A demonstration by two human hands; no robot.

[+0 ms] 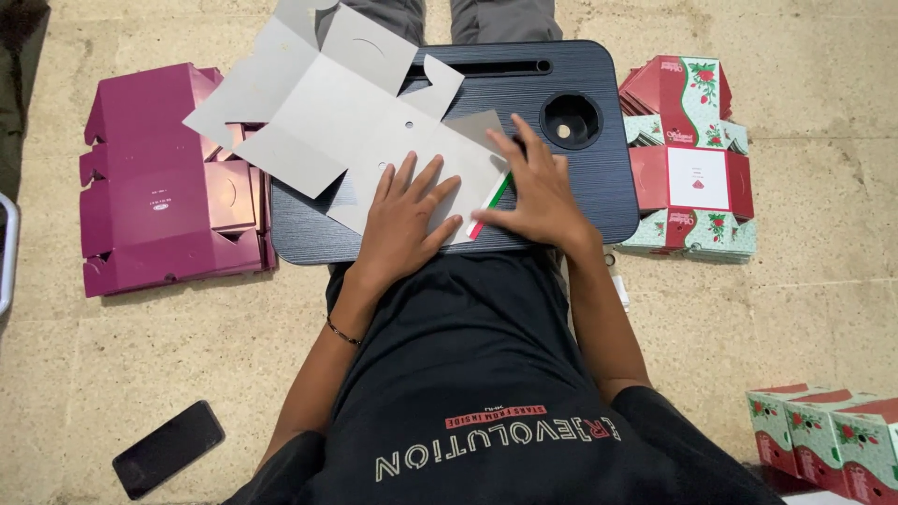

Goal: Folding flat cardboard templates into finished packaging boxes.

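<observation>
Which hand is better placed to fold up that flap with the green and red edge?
The right hand, probably. It lies on the flat grey carton sheet right at the coloured edge, while the left hand presses the panel flat farther left, steadying it on the dark lap tray.

The one camera sits on my head and looks steeply down, close over my lap tray [571, 201] and my chest. Floor shows left, right and far, where my knees [449, 17] cross the frame's edge.
</observation>
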